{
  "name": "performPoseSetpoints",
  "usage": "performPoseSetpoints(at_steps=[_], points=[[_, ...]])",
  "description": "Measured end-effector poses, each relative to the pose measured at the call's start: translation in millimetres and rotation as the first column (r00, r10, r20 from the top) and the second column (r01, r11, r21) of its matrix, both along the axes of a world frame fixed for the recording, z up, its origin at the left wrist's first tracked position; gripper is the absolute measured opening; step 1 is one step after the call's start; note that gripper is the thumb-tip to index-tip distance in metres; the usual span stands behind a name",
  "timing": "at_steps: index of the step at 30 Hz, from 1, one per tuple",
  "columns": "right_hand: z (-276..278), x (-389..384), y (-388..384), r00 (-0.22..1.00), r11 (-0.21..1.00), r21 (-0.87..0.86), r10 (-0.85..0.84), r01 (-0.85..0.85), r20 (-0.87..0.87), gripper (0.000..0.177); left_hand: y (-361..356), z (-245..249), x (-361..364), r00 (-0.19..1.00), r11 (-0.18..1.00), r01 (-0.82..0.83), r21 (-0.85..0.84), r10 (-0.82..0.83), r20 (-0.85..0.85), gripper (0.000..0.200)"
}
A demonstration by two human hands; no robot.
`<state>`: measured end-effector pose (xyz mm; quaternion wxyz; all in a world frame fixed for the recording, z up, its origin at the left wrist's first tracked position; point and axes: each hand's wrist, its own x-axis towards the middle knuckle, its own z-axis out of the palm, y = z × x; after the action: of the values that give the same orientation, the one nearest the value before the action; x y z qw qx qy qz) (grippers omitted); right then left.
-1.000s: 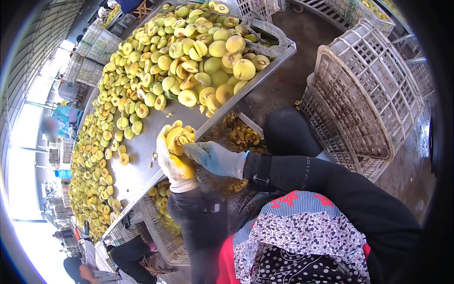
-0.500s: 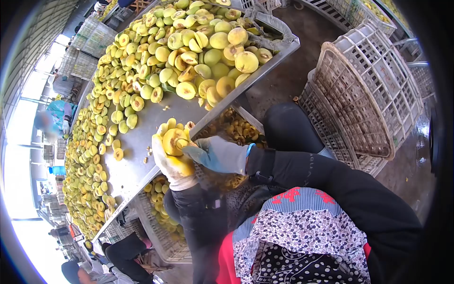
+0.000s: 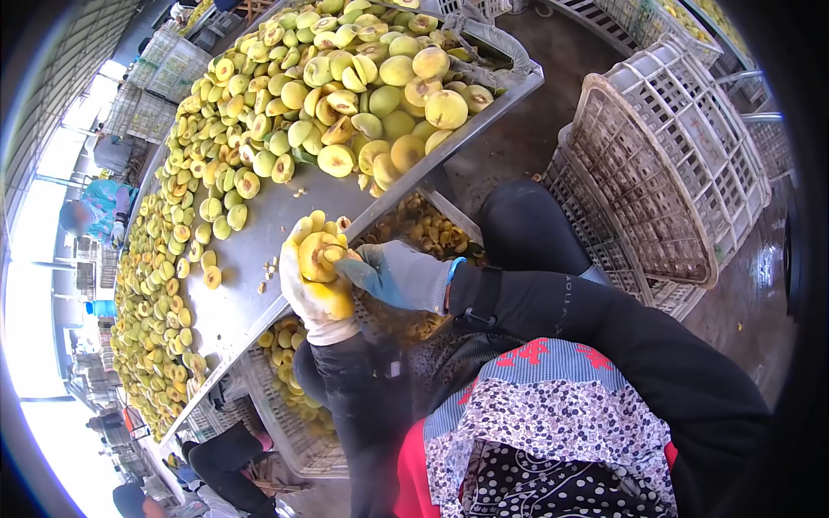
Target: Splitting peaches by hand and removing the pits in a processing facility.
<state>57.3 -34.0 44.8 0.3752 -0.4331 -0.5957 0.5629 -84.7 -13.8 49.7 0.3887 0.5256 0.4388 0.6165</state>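
Note:
My left hand (image 3: 313,289), in a white glove stained yellow, is closed around a halved yellow fruit (image 3: 320,252) with its cut face and pit hollow turned up. My right hand (image 3: 393,274), in a grey-blue glove, presses its fingertips into that cut face; any tool in it is hidden. Both hands hover over the near edge of a long metal table (image 3: 246,285). A big heap of whole and halved yellow-green fruit (image 3: 345,95) lies on the table above my hands.
A crate of pits and scraps (image 3: 423,237) sits under the table edge by my knee. Another crate of fruit halves (image 3: 289,388) stands lower left. Stacked white plastic crates (image 3: 673,164) are on the right. Other people work along the far left side.
My hands stay together on the same fruit; the right fingers have worked slightly deeper into its cut face. The view has shifted a little.

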Motion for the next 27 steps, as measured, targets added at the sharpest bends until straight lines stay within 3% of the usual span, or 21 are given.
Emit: performPoseSetpoints(at_steps=[1, 2, 3, 5, 6, 8, 11, 13, 15, 27], points=[[3, 3, 0, 1.0, 1.0, 0.008, 0.0, 0.0, -0.014, 0.038, -1, 0, 0, 0.999, 1.0, -0.001, 0.015, 0.001, -0.045, 0.041], [4, 5, 0, 1.0, 1.0, 0.016, 0.0, 0.0, -0.028, 0.036, -1, -2, -4, 0.946, 0.991, -0.002, 0.134, 0.045, -0.321, 0.042], [-4, 2, 2, 0.991, 0.999, 0.0, 0.048, -0.048, -0.121, 0.037, -1, -3, -7, 0.816, 0.969, 0.031, 0.246, 0.118, -0.566, 0.043], [-16, -5, 8, 0.942, 0.989, -0.016, 0.138, -0.15, -0.305, 0.04, -2, -1, -6, 0.991, 0.998, -0.026, 0.063, 0.034, -0.129, 0.043], [-16, -3, 9, 0.958, 0.981, -0.018, 0.185, -0.193, -0.219, 0.041, -2, 0, -5, 0.993, 0.999, -0.022, -0.035, 0.026, 0.112, 0.043], [-10, 6, 10, 0.961, 0.961, -0.034, 0.273, -0.274, -0.045, 0.043, -3, 1, -6, 0.992, 0.999, -0.03, -0.036, 0.034, 0.124, 0.041], [3, 7, 4, 0.994, 0.993, 0.064, 0.102, -0.099, -0.037, 0.044, -3, 0, 1, 0.992, 0.999, -0.01, -0.039, 0.014, 0.122, 0.036], [4, 5, 3, 0.997, 0.993, 0.087, 0.072, -0.074, 0.024, 0.046, -4, 5, 8, 0.967, 0.994, 0.03, -0.101, -0.004, 0.254, 0.035], [6, 4, 1, 0.998, 0.994, 0.104, 0.041, -0.046, 0.045, 0.049, -6, 17, 15, 0.861, 0.972, 0.115, -0.207, 0.007, 0.509, 0.042], [-2, -6, -5, 0.992, 0.992, 0.009, 0.125, -0.125, -0.031, 0.052, -12, 36, 35, 0.864, 0.922, -0.138, -0.361, 0.29, 0.412, 0.045]])
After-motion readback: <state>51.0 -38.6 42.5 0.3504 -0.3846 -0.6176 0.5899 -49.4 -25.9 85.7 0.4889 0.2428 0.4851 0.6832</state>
